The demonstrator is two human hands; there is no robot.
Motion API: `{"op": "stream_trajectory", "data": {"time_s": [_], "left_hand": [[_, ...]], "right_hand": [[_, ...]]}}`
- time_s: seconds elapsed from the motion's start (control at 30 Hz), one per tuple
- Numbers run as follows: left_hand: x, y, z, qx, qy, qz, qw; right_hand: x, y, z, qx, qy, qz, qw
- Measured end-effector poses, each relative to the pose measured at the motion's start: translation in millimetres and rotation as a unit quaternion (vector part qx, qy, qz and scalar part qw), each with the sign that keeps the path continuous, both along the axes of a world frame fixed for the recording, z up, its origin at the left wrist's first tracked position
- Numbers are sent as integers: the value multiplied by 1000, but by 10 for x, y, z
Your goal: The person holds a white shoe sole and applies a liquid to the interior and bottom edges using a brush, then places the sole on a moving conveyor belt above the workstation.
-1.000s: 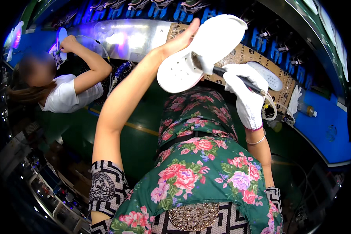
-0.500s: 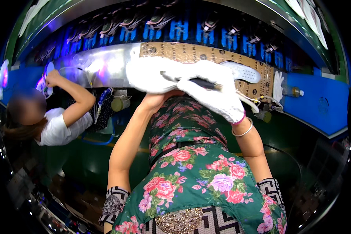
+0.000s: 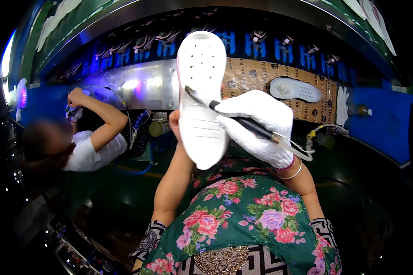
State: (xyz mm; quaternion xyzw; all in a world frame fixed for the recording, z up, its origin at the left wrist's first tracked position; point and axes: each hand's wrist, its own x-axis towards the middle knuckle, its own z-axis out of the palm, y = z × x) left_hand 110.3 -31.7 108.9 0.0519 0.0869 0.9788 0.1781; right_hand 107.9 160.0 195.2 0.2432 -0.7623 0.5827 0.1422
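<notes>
- The left hand holds a white sole upright in the middle of the view, its underside toward the camera; the hand is mostly hidden behind the sole, so only the heel of the palm shows and its grip cannot be told exactly.
- The right hand, in a white glove, is closed around a dark brush; the brush slants up to the left, and its tip touches the sole's middle.
- A thin cord loops from the brush's rear end, beside a bangle on the right wrist.
- A second sole lies flat on a brown board behind, well apart from the held one; a white glove hangs at the board's right edge.
- To the left, another person in a white shirt reaches up with a hand toward a lit metal panel.
</notes>
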Motion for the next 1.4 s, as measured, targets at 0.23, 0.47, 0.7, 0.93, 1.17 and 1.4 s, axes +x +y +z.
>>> {"op": "stream_trajectory", "data": {"time_s": [0.23,0.47,0.7,0.93,1.17,1.4], "left_hand": [[41,159,-192,77,-43,-19,996],[24,421,-374,-87,-56,58,993],[61,528,-462,-95,-111,-7,989],[71,448,-721,-137,-122,-27,983],[42,474,-661,-106,-124,-28,986],[6,479,-626,-68,-130,-13,989]], "right_hand": [[2,-68,67,3,44,-43,998],[-42,-38,86,30,72,-48,996],[-78,-31,128,60,141,-112,982],[-5,-167,138,-60,40,-76,994],[-42,-252,69,3,147,-128,981],[68,-256,-101,-136,-23,-68,988]]}}
